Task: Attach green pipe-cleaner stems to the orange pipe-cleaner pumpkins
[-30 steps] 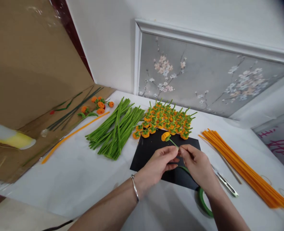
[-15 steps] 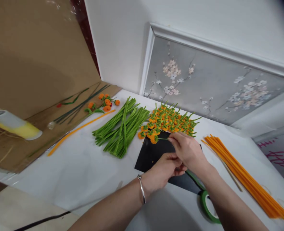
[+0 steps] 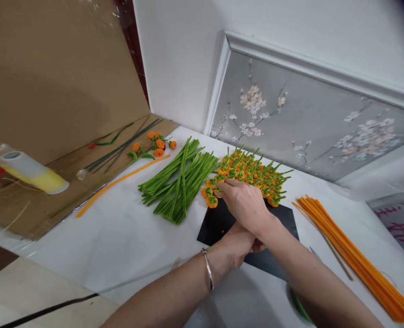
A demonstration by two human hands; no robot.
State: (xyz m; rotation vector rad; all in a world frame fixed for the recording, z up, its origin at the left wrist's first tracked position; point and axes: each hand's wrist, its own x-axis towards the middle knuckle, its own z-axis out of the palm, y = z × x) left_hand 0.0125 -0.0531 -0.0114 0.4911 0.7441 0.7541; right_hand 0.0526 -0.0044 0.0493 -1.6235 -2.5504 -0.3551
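My right hand [image 3: 245, 200] reaches over my left wrist, its fingertips pinched on a small fuzzy orange flower at the near left edge of a pile of orange flowers [image 3: 256, 175] with green stems. Another orange flower [image 3: 211, 201] sits just beside those fingertips. Below, my left hand [image 3: 234, 246] is curled above a black board [image 3: 215, 223]; my right forearm hides its fingers and whatever is in them. A roll of green tape [image 3: 299, 303] shows partly under my right forearm.
A bundle of green pipe cleaners [image 3: 179, 182] lies left of the board, orange pipe cleaners [image 3: 359, 259] to the right. One orange pipe cleaner [image 3: 120, 184] lies near the cardboard [image 3: 34, 218], which carries a yellow-and-white bottle [image 3: 34, 171]. A framed picture [image 3: 311, 114] rises behind.
My right hand has moved left and forward from beside my left fingers to the flowers, crossing over the left hand. The flower stem it pinched is now hidden. The view has shifted slightly.
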